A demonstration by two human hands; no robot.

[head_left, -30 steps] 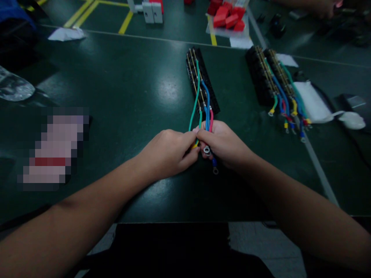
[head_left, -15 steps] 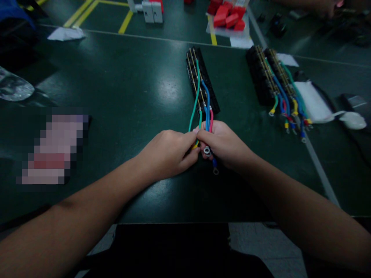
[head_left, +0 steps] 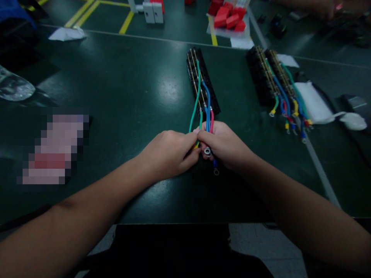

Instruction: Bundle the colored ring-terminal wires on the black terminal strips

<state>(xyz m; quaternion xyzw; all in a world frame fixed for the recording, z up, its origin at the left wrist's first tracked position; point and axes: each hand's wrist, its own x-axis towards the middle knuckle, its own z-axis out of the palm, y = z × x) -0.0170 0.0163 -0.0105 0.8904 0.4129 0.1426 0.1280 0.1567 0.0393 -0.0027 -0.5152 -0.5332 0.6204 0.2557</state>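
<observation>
A black socket strip (head_left: 206,83) with brass bars lies on the table, its near end toward me. Green wires (head_left: 194,110), blue wires (head_left: 208,98) and a red wire (head_left: 212,117) run from it to my hands. My left hand (head_left: 175,150) is closed on the green wires, with a bit of yellow terminal showing between the fingers. Around the blue and red wires my right hand (head_left: 222,143) is closed, its thumb against the left one. Ring terminals (head_left: 216,171) stick out below the right fingers. The fingertips are partly hidden.
Two similar wired strips (head_left: 271,75) lie to the right, beside a white packet (head_left: 311,101). Red blocks (head_left: 228,17) sit in a plastic bag at the back. A pixelated flat object (head_left: 53,148) is at left. Another person's hand (head_left: 327,9) shows at top right.
</observation>
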